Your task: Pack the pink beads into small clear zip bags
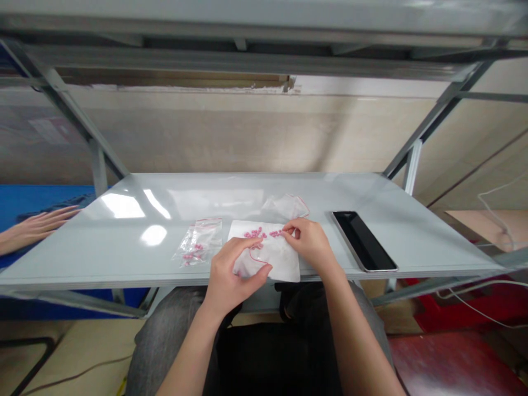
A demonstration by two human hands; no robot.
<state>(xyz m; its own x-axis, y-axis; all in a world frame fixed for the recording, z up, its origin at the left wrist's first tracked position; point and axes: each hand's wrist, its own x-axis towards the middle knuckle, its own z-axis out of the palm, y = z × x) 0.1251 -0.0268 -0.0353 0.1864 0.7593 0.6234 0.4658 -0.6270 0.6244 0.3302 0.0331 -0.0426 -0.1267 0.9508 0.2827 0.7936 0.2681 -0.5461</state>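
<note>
Small pink beads (253,233) lie in a loose cluster on a white sheet of paper (284,265) near the table's front edge. A short row of pink beads (274,234) reaches to the fingertips of my right hand (307,242), whose thumb and index finger are closed on the bead at its right end. My left hand (233,269) rests at the paper's left side, thumb and index finger apart. Between them a thin red string (258,259) curves over the paper. Some beads lie beside the left index fingertip, partly hidden by it.
Left of the paper is a clear zip bag (206,234) with pink beads. Another clear bag (286,206) lies behind the paper. A dark-screened phone or tablet (363,239) lies right. Another person's hand (41,225) is at the table's left edge. A shelf (264,33) hangs above.
</note>
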